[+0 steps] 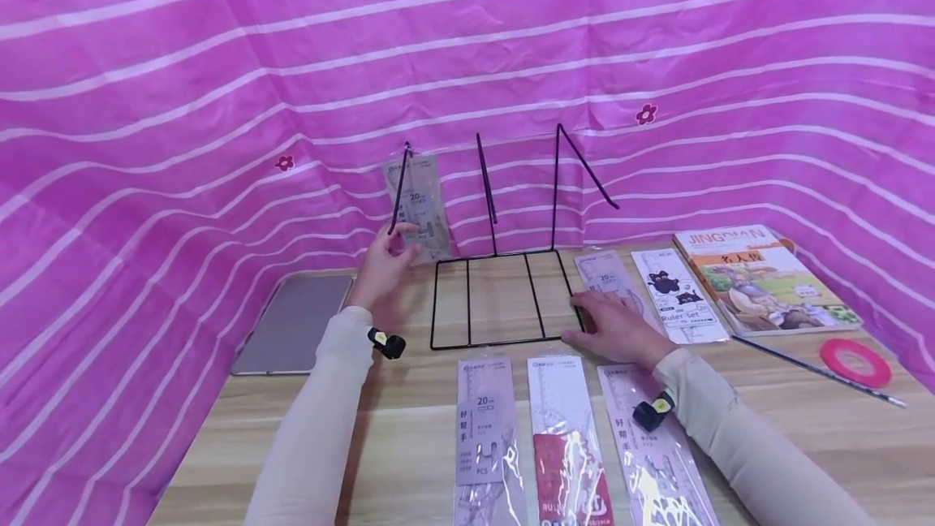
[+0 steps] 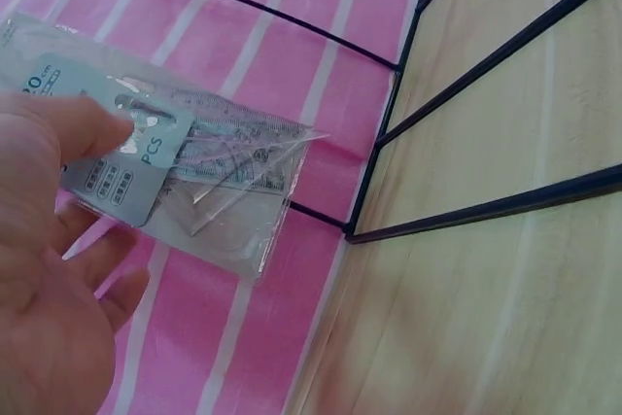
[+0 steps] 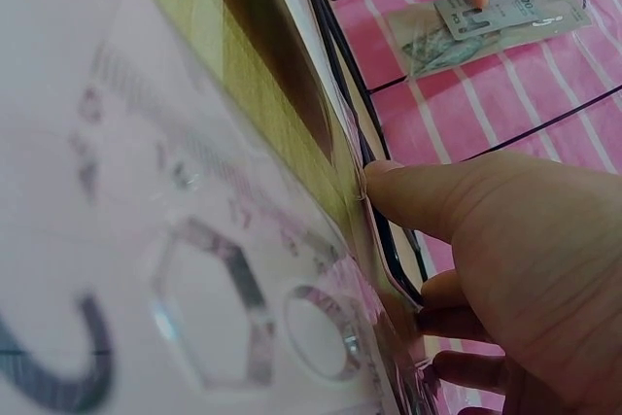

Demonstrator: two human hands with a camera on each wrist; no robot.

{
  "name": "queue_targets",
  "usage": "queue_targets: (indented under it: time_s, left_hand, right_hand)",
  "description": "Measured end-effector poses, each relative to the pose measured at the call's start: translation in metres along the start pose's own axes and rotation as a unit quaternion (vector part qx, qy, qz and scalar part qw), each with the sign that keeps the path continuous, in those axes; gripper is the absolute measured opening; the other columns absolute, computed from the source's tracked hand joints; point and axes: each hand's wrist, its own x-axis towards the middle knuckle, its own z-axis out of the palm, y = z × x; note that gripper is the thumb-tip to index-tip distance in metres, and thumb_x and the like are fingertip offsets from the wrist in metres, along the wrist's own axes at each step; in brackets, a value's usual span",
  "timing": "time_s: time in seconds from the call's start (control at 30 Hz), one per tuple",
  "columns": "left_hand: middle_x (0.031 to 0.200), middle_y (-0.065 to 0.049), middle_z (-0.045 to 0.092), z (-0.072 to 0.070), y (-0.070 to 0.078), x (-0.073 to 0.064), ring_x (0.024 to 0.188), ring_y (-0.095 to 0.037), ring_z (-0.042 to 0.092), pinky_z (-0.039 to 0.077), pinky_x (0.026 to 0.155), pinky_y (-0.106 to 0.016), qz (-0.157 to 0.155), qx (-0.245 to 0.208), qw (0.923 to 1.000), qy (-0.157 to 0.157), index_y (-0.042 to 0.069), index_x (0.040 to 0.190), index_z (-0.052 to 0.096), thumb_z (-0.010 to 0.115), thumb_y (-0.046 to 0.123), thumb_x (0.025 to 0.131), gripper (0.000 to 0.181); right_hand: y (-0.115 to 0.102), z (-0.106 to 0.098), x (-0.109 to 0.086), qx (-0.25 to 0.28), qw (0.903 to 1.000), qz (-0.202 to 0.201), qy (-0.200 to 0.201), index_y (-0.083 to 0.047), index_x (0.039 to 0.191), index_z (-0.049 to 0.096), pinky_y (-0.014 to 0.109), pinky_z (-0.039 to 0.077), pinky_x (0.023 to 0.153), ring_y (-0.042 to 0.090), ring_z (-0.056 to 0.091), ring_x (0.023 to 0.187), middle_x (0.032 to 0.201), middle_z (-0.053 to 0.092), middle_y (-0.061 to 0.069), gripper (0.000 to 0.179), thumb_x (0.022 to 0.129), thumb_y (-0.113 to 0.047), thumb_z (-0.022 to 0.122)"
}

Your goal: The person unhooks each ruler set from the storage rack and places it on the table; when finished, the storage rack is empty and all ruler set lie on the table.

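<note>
A black wire rack [image 1: 506, 343] with upright hooks stands on the table. On its left hook hangs a clear-packaged ruler set [image 1: 424, 201], tilted against the pink cloth. My left hand [image 1: 383, 266] is at the packet's lower left, with loose fingers touching its front; the packet's card and clear rulers show in the left wrist view. At the rack's front right corner, my right hand [image 1: 617, 327] holds the base wire between thumb and fingers. Its thumb [image 3: 418, 187] lies on the wire in the right wrist view, beside a blurred ruler packet [image 3: 204, 269].
Several packaged ruler sets lie in front, including a pink one [image 1: 485, 428] and a red-and-white one [image 1: 562, 420]. At right are a cat ruler set [image 1: 675, 291], a book [image 1: 767, 278], a pencil [image 1: 811, 368] and pink tape [image 1: 855, 362]. A grey tablet [image 1: 299, 323] lies left.
</note>
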Motion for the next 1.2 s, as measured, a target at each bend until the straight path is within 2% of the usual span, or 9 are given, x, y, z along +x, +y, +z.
queue_targets:
  time_s: [0.07,0.17,0.3,0.47,0.63,0.9,1.0,1.1,1.2]
  left_hand:
    - [0.125,-0.018,0.059,0.003,0.002,-0.003,0.101,-0.031,0.061,0.056,0.079,-0.039,0.009,0.001,0.9999,0.011,0.016,0.136,0.066,0.066,0.008,0.102,0.036]
    - [0.111,-0.014,0.058,0.006,0.005,-0.009,0.096,-0.023,0.057,0.049,0.079,-0.030,0.032,0.018,0.9988,0.034,0.014,0.136,0.066,0.061,0.002,0.102,0.037]
    - [0.110,-0.013,0.060,0.006,0.014,-0.024,0.092,-0.021,0.057,0.049,0.078,-0.026,0.048,0.025,0.9971,0.054,0.016,0.141,0.064,0.058,-0.001,0.102,0.043]
    - [0.126,-0.013,0.063,-0.003,0.031,-0.050,0.094,-0.023,0.062,0.053,0.071,-0.022,0.044,0.014,0.9981,0.041,0.034,0.158,0.048,0.058,0.001,0.102,0.065]
    - [0.140,-0.011,0.060,-0.013,0.050,-0.084,0.099,-0.025,0.065,0.058,0.074,-0.023,0.038,0.002,0.9992,0.014,0.043,0.161,0.039,0.059,0.001,0.103,0.074]
    - [0.145,-0.012,0.056,-0.028,0.073,-0.148,0.090,-0.017,0.063,0.056,0.066,-0.022,0.022,-0.037,0.9989,-0.018,0.033,0.163,0.038,0.059,-0.001,0.103,0.073]
    - [0.137,-0.011,0.061,-0.032,0.080,-0.172,0.087,-0.014,0.063,0.056,0.064,-0.022,0.033,-0.041,0.9983,-0.024,0.034,0.163,0.038,0.062,-0.002,0.102,0.075]
    - [0.117,-0.008,0.067,-0.033,0.085,-0.193,0.084,-0.013,0.063,0.057,0.068,-0.023,0.045,-0.042,0.9978,-0.026,0.034,0.163,0.038,0.065,-0.002,0.101,0.077]
    - [0.099,-0.006,0.067,-0.034,0.090,-0.213,0.081,-0.011,0.062,0.057,0.072,-0.023,0.077,-0.056,0.9952,-0.021,0.024,0.163,0.039,0.066,-0.008,0.098,0.077]
  right_hand:
    - [-0.001,0.001,-0.001,-0.001,1.0000,0.003,-0.001,-0.002,0.152,0.051,0.075,0.022,0.122,0.051,0.040,0.148,0.159,0.047,0.027,0.078,0.096,-0.052,0.073]
    - [-0.001,0.001,-0.002,-0.006,1.0000,0.004,0.000,-0.002,0.152,0.052,0.074,0.023,0.121,0.051,0.040,0.148,0.159,0.048,0.027,0.078,0.096,-0.052,0.073]
    - [-0.002,0.001,-0.001,-0.004,1.0000,-0.003,-0.001,-0.001,0.152,0.051,0.073,0.023,0.121,0.050,0.041,0.148,0.159,0.048,0.027,0.077,0.096,-0.050,0.073]
    - [-0.004,-0.003,-0.001,0.002,1.0000,-0.005,-0.002,-0.001,0.152,0.051,0.075,0.021,0.122,0.051,0.039,0.149,0.159,0.047,0.028,0.078,0.096,-0.050,0.073]
    - [-0.004,-0.004,-0.001,0.007,0.9999,0.003,-0.009,-0.001,0.153,0.050,0.076,0.018,0.122,0.051,0.036,0.151,0.161,0.045,0.028,0.079,0.096,-0.051,0.073]
    - [-0.001,-0.002,-0.001,-0.003,1.0000,-0.003,-0.004,-0.001,0.152,0.051,0.071,0.027,0.119,0.050,0.041,0.148,0.158,0.048,0.027,0.078,0.096,-0.051,0.073]
    - [0.000,-0.001,0.000,-0.005,1.0000,-0.007,-0.001,-0.001,0.151,0.052,0.071,0.027,0.118,0.050,0.042,0.147,0.157,0.049,0.027,0.078,0.096,-0.051,0.073]
    - [0.001,-0.001,0.000,-0.005,1.0000,-0.007,-0.002,-0.001,0.151,0.052,0.072,0.026,0.118,0.050,0.041,0.147,0.158,0.049,0.027,0.077,0.096,-0.051,0.073]
    - [0.001,-0.002,0.001,-0.003,1.0000,-0.008,-0.005,0.000,0.152,0.051,0.073,0.025,0.119,0.051,0.040,0.148,0.159,0.047,0.028,0.077,0.096,-0.049,0.073]
